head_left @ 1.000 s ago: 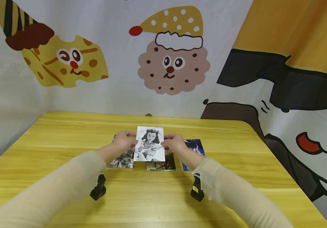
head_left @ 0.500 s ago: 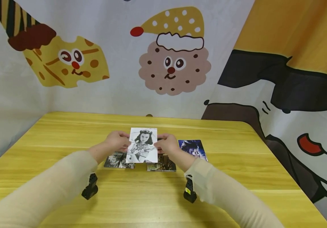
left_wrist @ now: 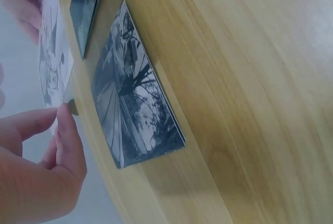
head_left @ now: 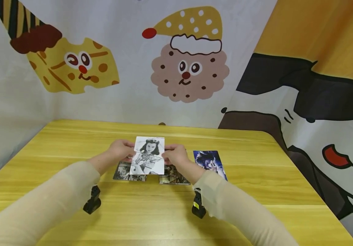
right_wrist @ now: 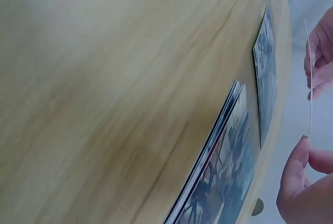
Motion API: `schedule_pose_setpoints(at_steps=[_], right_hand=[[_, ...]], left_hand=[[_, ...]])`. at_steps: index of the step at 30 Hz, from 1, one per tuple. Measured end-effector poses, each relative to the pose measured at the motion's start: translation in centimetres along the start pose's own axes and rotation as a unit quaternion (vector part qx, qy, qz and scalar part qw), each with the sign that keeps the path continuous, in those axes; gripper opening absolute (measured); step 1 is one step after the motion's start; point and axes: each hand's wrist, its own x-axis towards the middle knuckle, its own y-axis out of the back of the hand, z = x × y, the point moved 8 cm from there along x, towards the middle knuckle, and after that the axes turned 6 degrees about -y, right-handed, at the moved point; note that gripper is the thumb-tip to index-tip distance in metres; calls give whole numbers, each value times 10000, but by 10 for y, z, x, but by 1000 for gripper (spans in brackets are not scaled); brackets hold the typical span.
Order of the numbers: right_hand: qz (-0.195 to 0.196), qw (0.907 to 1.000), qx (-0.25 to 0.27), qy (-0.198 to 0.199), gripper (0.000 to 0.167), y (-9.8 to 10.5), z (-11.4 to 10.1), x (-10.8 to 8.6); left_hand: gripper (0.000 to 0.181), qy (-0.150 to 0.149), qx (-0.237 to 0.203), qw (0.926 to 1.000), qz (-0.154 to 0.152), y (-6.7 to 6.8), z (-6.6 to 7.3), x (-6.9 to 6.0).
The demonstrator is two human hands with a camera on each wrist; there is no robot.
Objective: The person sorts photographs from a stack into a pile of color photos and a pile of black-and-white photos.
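Note:
A white card with a black-and-white portrait point(head_left: 148, 156) is held up by its two side edges. On its left edge the left hand point(head_left: 119, 150) pinches it between thumb and fingers; the right hand point(head_left: 177, 158) pinches the opposite edge. Below and behind it, a grey picture card point(head_left: 121, 172) lies on the table, partly covered from view. A small stack of brownish cards point(head_left: 173, 177) lies under the right hand, and its layered edges show in the right wrist view. The left wrist view shows the grey card point(left_wrist: 130, 94) beneath the raised one, with a gap between.
A blue picture card point(head_left: 210, 162) lies to the right of the right hand, partly hidden by the forearm. The wooden table point(head_left: 145, 218) ends at a cartoon-printed cloth point(head_left: 127, 106) behind. Black devices point(head_left: 92, 201) hang at both wrists.
Both hands have moved left with the portrait card, which now hangs over the grey card. More of the blue card on the right shows.

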Motion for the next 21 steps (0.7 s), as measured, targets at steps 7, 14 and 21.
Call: schedule_pose_setpoints(at_steps=[7, 14, 21], right_hand=[[-130, 9999, 92, -3, 41, -14, 1, 0], [-339, 9992, 184, -113, 41, -26, 4, 0], [-437, 9989, 144, -79, 40, -32, 3, 0]], left_hand=[[48, 36, 162, 9998, -88, 12, -5, 1], [48, 140, -41, 9989, -454, 22, -9, -2], [49, 189, 151, 9991, -351, 25, -15, -2]])
